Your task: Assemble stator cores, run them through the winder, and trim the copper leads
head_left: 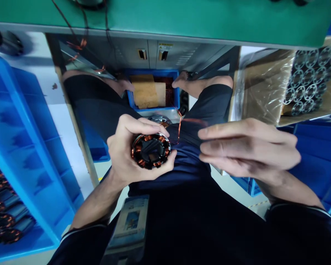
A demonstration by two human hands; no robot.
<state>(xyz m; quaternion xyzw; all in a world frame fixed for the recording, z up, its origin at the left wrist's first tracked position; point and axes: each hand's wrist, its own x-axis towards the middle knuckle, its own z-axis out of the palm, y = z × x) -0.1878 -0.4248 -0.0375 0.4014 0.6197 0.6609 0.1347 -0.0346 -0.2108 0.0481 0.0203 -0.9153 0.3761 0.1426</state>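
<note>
My left hand (143,151) is wrapped round a motor stator (136,154), a dark ring with copper windings, its round end facing up toward me. A copper wire (179,129) sticks out from its right side, bends upward, and a blurred reddish strand runs from it toward my right hand (245,147). That hand is to the right of the stator, smeared by motion. Its fingers are stretched out with slim gaps, and nothing shows plainly between the tips.
A green-topped bench (198,22) spans the far side. Between the feet sits a blue bin (131,99) with cardboard in it. At left, a blue crate (24,136) holds wound stators. A plastic-lined carton (264,84) with ring-ended metal parts is at right.
</note>
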